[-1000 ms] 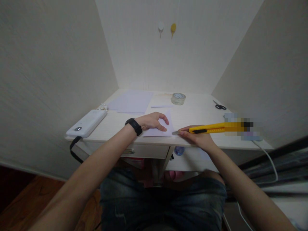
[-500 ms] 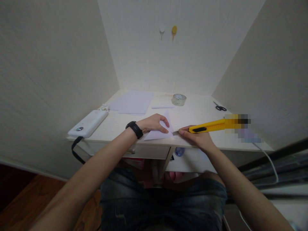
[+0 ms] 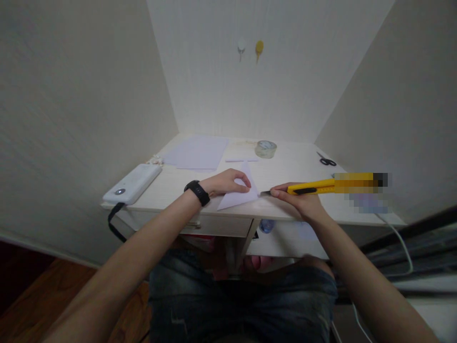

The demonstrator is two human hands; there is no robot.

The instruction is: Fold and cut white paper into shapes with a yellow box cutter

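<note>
A white folded sheet of paper (image 3: 237,200), roughly triangular, lies near the front edge of the desk. On top of it rests my left hand (image 3: 230,182), fingers curled and thumb pressed down, holding it in place. My right hand (image 3: 298,196) grips a yellow utility knife (image 3: 310,186) low, close to its blade. The blade is out and points left, its tip at the paper's right corner. The knife's back end is blurred by pixelation.
Behind the hands, more white paper (image 3: 203,151), a folded paper strip (image 3: 242,160) and a roll of clear tape (image 3: 266,149) lie on the desk (image 3: 171,190). Black-handled scissors (image 3: 327,161) are at the right. A white power bank (image 3: 134,183) with a black strap sits at the left.
My right hand and the utility knife have shifted slightly right. My left thumb has drawn in nearer the index finger, and the paper has turned and moved slightly right.
</note>
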